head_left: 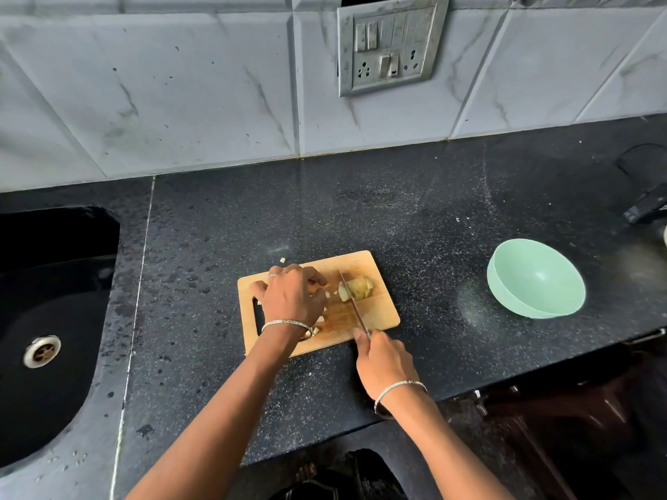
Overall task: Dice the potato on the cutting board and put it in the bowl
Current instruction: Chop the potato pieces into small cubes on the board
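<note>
Sink (54,319) set into dark countertop (415,218) at far left. Left hand (292,295) laid on cutting board (379,313), fingers bent down and cupped over diced pieces (328,294); whether any are gripped cannot be told. One stray piece (282,260) seen on countertop just beyond board. Knife (352,301) held blade-down against cut face of remaining potato (359,287), which lies on board's right half. Right hand (384,362) clamped round knife handle, forefinger stretched toward blade. Pale green bowl (534,279) stood upright on countertop, well apart to right.

Silver bangles (287,323), ring (273,276) on left hand (292,295)
</note>
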The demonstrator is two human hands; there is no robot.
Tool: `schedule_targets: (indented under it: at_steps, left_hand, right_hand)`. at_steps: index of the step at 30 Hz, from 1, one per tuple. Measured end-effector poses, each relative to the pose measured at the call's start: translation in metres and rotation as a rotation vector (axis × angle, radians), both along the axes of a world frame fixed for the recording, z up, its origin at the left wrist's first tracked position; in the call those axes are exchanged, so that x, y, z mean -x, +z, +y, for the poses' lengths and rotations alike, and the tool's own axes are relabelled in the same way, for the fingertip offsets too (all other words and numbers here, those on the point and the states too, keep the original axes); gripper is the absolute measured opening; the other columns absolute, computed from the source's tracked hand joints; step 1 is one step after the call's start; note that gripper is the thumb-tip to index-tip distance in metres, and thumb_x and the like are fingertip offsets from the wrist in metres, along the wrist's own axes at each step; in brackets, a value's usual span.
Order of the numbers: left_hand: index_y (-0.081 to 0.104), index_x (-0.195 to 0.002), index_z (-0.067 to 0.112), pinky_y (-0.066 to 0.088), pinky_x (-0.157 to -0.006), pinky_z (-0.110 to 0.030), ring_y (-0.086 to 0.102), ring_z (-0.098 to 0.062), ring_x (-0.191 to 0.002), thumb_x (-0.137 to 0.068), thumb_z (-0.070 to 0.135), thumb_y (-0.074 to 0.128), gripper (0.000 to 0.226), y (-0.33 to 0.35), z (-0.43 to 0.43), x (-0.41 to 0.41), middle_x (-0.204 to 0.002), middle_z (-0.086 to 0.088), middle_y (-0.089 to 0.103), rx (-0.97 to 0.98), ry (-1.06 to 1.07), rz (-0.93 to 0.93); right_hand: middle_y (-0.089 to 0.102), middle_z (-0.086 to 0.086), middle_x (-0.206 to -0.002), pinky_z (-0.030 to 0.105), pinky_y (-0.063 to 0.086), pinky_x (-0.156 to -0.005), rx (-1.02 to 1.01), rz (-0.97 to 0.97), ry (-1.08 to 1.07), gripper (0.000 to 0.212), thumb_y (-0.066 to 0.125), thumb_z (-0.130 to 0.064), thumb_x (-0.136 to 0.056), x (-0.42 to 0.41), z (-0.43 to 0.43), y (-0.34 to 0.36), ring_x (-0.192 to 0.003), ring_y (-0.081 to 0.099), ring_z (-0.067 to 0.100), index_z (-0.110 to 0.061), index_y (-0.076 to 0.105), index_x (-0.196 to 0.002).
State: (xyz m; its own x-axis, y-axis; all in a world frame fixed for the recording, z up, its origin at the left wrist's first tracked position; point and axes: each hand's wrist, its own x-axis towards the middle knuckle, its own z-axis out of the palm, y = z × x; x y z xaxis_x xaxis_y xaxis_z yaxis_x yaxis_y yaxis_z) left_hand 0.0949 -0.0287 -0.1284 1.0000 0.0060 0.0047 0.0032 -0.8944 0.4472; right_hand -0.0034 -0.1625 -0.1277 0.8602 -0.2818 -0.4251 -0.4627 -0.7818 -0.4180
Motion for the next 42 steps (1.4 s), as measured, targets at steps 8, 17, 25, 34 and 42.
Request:
schedule_targets:
  at_steps: [8, 17, 25, 34, 42]
  left_hand:
    - [0.068, -0.095, 0.039, 0.033, -0.082, -0.041, 0.051, -0.024, -0.108, -0.075, 0.025, 0.062, 0.025, -0.005, 0.003, 0.002, -0.103, 0.01, 0.066, 0.07, 0.022, -0.006]
    - [0.069, -0.098, 0.037, 0.027, -0.082, -0.04, 0.05, -0.023, -0.112, -0.079, 0.022, 0.063, 0.025, -0.002, 0.002, 0.004, -0.108, 0.009, 0.066, 0.079, 0.032, 0.02]
    - [0.072, -0.086, 0.042, 0.031, -0.082, -0.04, 0.047, -0.018, -0.102, -0.076, 0.04, 0.07, 0.01, -0.004, -0.005, 0.011, -0.098, 0.013, 0.061, -0.034, -0.065, 0.053]
    - [0.072, -0.089, 0.04, 0.024, -0.08, -0.038, 0.043, -0.017, -0.104, -0.078, 0.047, 0.069, 0.013, -0.017, -0.014, 0.014, -0.102, 0.014, 0.057, -0.089, -0.061, -0.015]
    - [0.073, -0.089, 0.034, 0.016, -0.077, -0.036, 0.041, -0.018, -0.103, -0.082, 0.038, 0.065, 0.011, -0.019, -0.016, 0.014, -0.104, 0.01, 0.057, -0.057, -0.063, -0.013]
  right_hand:
    - [0.063, 0.014, -0.105, 0.038, 0.041, -0.072, -0.06, -0.029, 0.064, 0.048, 0.029, -0.052, -0.1, 0.008, -0.002, -0.003, -0.098, 0.06, 0.037, -0.013, 0.057, -0.101]
    - [0.063, 0.014, -0.107, 0.038, 0.036, -0.069, 0.076, -0.059, 0.026, 0.046, 0.027, -0.05, -0.102, 0.005, -0.013, -0.006, -0.102, 0.06, 0.038, -0.014, 0.056, -0.103]
    - [0.063, 0.013, -0.103, 0.039, 0.037, -0.07, 0.038, -0.086, 0.003, 0.044, 0.027, -0.051, -0.101, 0.008, -0.013, -0.01, -0.099, 0.059, 0.038, -0.017, 0.055, -0.099]
    - [0.064, 0.014, -0.097, 0.041, 0.042, -0.072, -0.055, -0.086, 0.007, 0.041, 0.028, -0.054, -0.1, 0.014, -0.011, -0.007, -0.096, 0.059, 0.039, -0.021, 0.045, -0.082]
    - [0.062, 0.013, -0.096, 0.045, 0.047, -0.081, -0.079, -0.014, 0.047, 0.046, 0.028, -0.058, -0.098, 0.017, -0.018, -0.009, -0.095, 0.058, 0.039, -0.02, 0.049, -0.082]
